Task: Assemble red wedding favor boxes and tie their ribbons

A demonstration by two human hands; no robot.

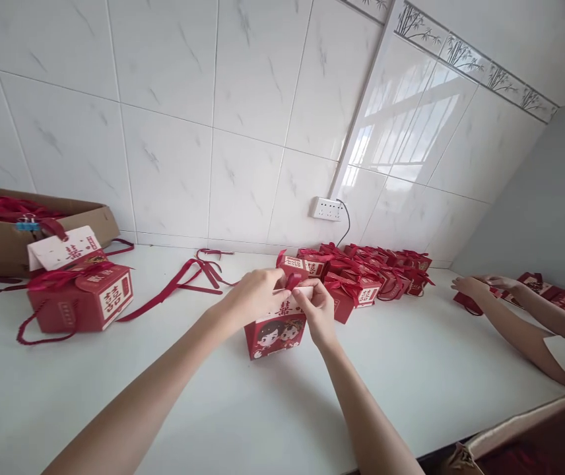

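Observation:
A red gift box (277, 338) with two cartoon figures on its front and a pale printed top stands on the white table in front of me. At its top, a dark red ribbon (293, 282) forms a small loop between my hands. My left hand (255, 293) has its fingers pinched at the ribbon from the left. From the right, my right hand (318, 311) pinches at the ribbon close to the box's upper edge. The fingers partly hide the ribbon's ends and the top of the box.
Several red boxes with ribbon bows (362, 277) stand behind, to the right. On the left are another ribboned box (82, 300), loose ribbons (178, 282) and a cardboard carton (107, 224). A co-worker's hands (480, 287) handle a red box at right. An open carton (525, 422) sits lower right.

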